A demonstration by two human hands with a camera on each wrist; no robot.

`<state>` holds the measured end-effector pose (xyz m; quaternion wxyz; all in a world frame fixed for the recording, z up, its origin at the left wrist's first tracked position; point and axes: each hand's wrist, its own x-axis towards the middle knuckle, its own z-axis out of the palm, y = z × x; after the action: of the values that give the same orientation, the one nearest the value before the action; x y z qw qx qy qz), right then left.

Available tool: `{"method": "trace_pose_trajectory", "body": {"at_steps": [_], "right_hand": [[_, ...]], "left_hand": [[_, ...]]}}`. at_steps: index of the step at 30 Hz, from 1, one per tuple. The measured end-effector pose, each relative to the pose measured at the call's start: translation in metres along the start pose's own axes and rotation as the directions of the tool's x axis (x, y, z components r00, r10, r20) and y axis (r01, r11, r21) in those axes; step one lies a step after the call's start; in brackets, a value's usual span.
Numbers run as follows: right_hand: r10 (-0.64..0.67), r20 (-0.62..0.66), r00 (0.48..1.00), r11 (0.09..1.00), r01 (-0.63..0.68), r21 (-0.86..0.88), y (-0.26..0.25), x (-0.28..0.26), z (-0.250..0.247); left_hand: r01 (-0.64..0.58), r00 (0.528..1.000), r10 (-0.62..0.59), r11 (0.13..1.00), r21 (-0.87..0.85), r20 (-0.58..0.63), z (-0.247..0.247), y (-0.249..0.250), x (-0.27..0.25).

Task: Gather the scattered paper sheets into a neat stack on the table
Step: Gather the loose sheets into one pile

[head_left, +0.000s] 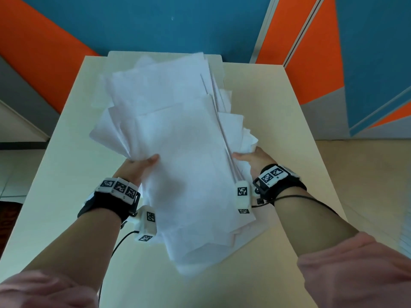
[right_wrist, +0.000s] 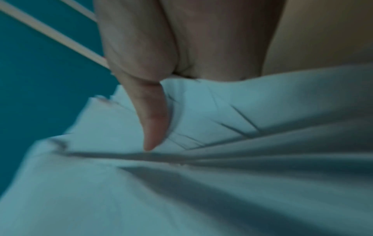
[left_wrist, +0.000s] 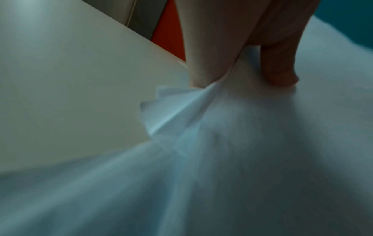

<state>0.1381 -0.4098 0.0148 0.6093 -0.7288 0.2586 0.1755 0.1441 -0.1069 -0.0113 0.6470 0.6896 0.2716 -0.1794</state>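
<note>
White paper sheets (head_left: 178, 138), a loose uneven bundle, sit between both hands above the table (head_left: 278, 121), long axis running away from the wrists. Left hand (head_left: 138, 167) pinches the bundle's left edge, thumb on top; right hand (head_left: 253, 161) grips the right edge, thumb pressed on the sheets. Edges fan out unevenly, so squaring likely comes next; both hands are equally near.

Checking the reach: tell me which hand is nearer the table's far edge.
Right, slightly. The right hand grips the paper stack a little further up the table; the left hand grips it just nearer the person.
</note>
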Motion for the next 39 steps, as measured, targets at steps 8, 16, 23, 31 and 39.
{"method": "trace_pose_trajectory", "body": {"at_steps": [8,16,23,31,39], "right_hand": [[-0.113,0.123,0.986,0.984,0.093,0.154,-0.024,-0.009,0.013],[-0.038,-0.132,0.991,0.703,-0.067,-0.708,-0.009,-0.008,-0.030],[0.156,-0.193,0.969,0.472,-0.244,-0.847,0.040,-0.032,0.005],[-0.131,-0.345,0.929,0.627,-0.192,-0.755,0.025,-0.032,-0.015],[-0.529,-0.273,0.804,0.345,-0.090,-0.934,-0.059,-0.039,-0.053]], "left_hand": [[-0.060,0.997,0.063,0.997,-0.054,0.054,0.004,0.022,-0.011],[-0.103,0.964,0.148,0.973,0.206,-0.219,-0.010,0.041,-0.015],[-0.054,0.960,0.112,0.974,0.220,-0.256,-0.015,0.036,-0.022],[0.026,0.950,0.059,0.964,0.266,-0.306,-0.032,0.024,-0.024],[0.163,0.933,-0.029,0.923,0.349,-0.359,-0.050,0.004,-0.021]]}}
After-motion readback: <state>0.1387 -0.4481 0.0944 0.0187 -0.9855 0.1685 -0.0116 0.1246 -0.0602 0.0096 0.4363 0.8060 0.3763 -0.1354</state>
